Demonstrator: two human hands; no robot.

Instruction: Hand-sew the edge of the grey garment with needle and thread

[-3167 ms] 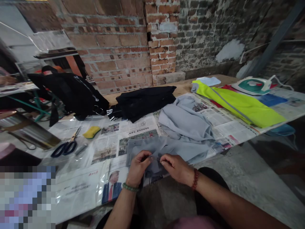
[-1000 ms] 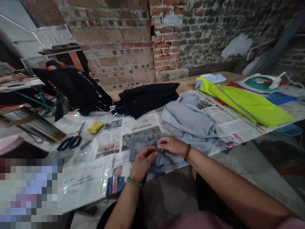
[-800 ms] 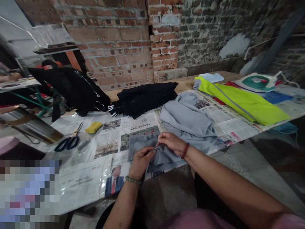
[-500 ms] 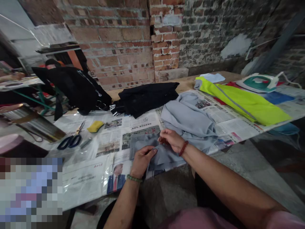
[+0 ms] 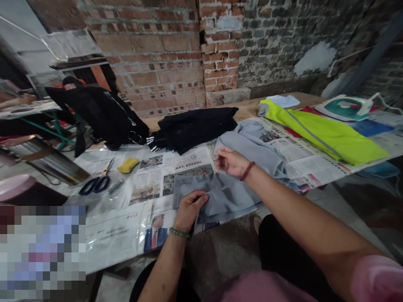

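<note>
A grey garment (image 5: 248, 147) lies on the newspaper, its lower part spread near the table's front edge. My left hand (image 5: 190, 207), with a green bead bracelet, pinches a fold of this grey cloth between thumb and fingers. Above the cloth, my right hand (image 5: 232, 161), wearing a red bead bracelet, is raised with its fingers closed together. Whatever those fingers hold is too small to make out. Dark-handled scissors (image 5: 100, 180) and a yellow-green sponge (image 5: 127, 165) rest to the left of my hands.
Newspaper under clear plastic (image 5: 116, 235) covers the table. Behind the grey garment are folded black clothes (image 5: 198, 126) and a black bag (image 5: 100, 113). A yellow vest (image 5: 324, 132) and an iron (image 5: 344, 108) lie at right. A steel flask (image 5: 47, 159) stands at left.
My right hand has risen up and slightly away from the cloth. My left hand keeps its pinch in nearly the same place.
</note>
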